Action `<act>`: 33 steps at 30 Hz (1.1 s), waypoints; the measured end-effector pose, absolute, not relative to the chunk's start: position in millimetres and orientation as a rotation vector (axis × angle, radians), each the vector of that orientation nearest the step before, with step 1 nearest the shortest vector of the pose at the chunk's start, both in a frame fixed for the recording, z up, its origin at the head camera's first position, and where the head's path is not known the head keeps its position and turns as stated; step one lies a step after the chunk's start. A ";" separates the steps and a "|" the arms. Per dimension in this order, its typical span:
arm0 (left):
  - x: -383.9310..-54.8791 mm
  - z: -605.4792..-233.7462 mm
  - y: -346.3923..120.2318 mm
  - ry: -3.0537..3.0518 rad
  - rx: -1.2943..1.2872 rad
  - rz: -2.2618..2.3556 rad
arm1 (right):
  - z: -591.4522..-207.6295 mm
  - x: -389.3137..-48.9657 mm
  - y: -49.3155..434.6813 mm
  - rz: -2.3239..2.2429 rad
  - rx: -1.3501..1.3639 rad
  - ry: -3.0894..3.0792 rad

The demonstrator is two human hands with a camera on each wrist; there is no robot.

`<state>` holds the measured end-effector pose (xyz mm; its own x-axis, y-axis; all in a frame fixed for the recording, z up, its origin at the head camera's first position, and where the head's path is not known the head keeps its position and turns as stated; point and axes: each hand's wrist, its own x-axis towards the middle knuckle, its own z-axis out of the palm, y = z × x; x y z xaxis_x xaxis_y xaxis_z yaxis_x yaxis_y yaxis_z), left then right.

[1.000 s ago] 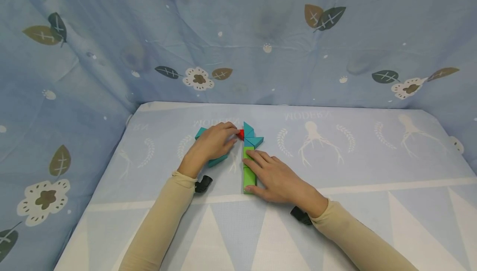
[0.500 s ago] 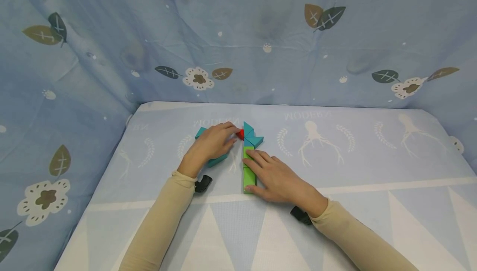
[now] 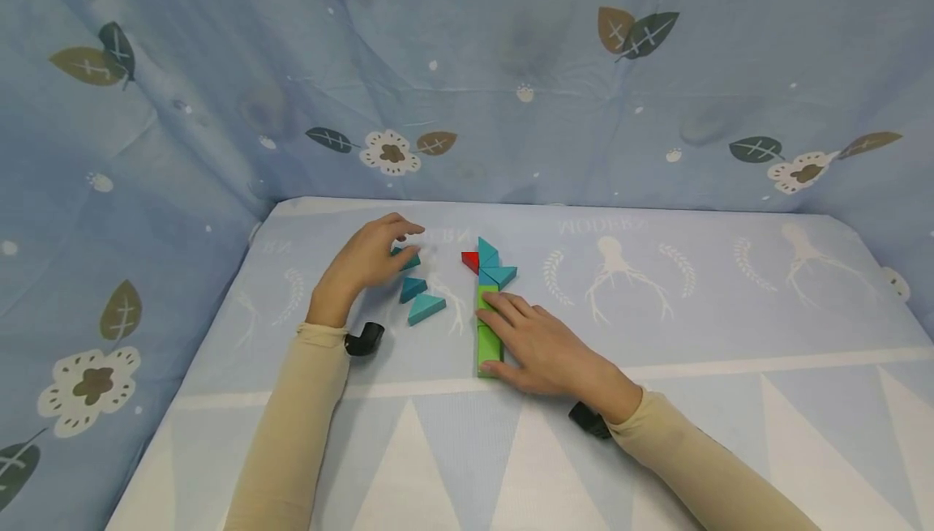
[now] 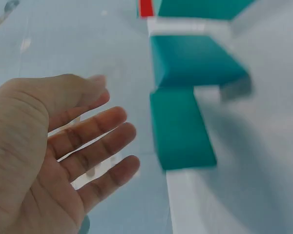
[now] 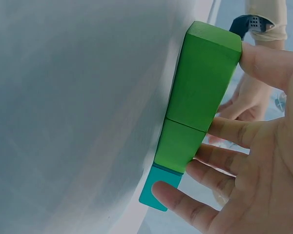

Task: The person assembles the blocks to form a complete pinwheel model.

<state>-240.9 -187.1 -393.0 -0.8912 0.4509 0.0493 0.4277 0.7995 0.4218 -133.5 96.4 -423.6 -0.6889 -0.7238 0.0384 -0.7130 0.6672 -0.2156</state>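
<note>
My left hand (image 3: 367,254) hovers over a teal block (image 3: 410,259) at the left, its fingers apart and holding nothing. Two more teal triangular blocks, one darker (image 3: 413,289) and one lighter (image 3: 426,309), lie just in front of it. In the left wrist view, the fingers stay clear of a teal block (image 4: 183,130). My right hand (image 3: 536,344) rests on a column of green blocks (image 3: 488,353), fingertips and thumb touching them. Beyond the green blocks, teal triangles (image 3: 499,276) and a red triangle (image 3: 470,260) continue the arrangement; the red one sits on its left side.
The blocks lie on a table with a patterned cloth (image 3: 700,288). A blue curtain (image 3: 467,69) hangs behind and on the left. Black wrist cameras (image 3: 365,340) are worn at both wrists.
My left hand has let go of the red triangle and moved left and back, uncovering the loose teal blocks. The right hand stays on the green blocks.
</note>
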 end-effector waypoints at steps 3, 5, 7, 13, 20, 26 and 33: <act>-242.5 -391.3 -199.2 2.906 0.674 0.674 | -424.6 -133.5 96.1 -0.334 -1.224 2.825; -243.3 -389.6 -205.5 2.877 0.628 0.678 | -424.5 -133.8 96.4 -0.337 -1.228 2.831; -244.3 -389.3 -211.4 2.846 0.571 0.675 | -424.3 -133.8 96.6 -0.339 -1.229 2.834; -245.8 -391.9 -223.0 2.804 0.481 0.666 | -424.4 -133.5 96.6 -0.342 -1.215 2.826; -244.9 -393.0 -222.2 2.800 0.463 0.673 | -424.8 -133.8 96.4 -0.343 -1.219 2.822; -244.6 -393.8 -216.6 2.806 0.501 0.674 | -425.7 -134.2 96.4 -0.339 -1.223 2.829; -244.6 -395.6 -212.4 2.787 0.537 0.690 | -426.4 -134.0 96.4 -0.341 -1.219 2.826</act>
<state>-244.6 -212.4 -395.6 -0.9089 0.3985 -0.1233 0.2949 0.8230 0.4855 -134.0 96.4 -426.4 -0.6891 -0.7232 0.0461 -0.7134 0.6658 -0.2187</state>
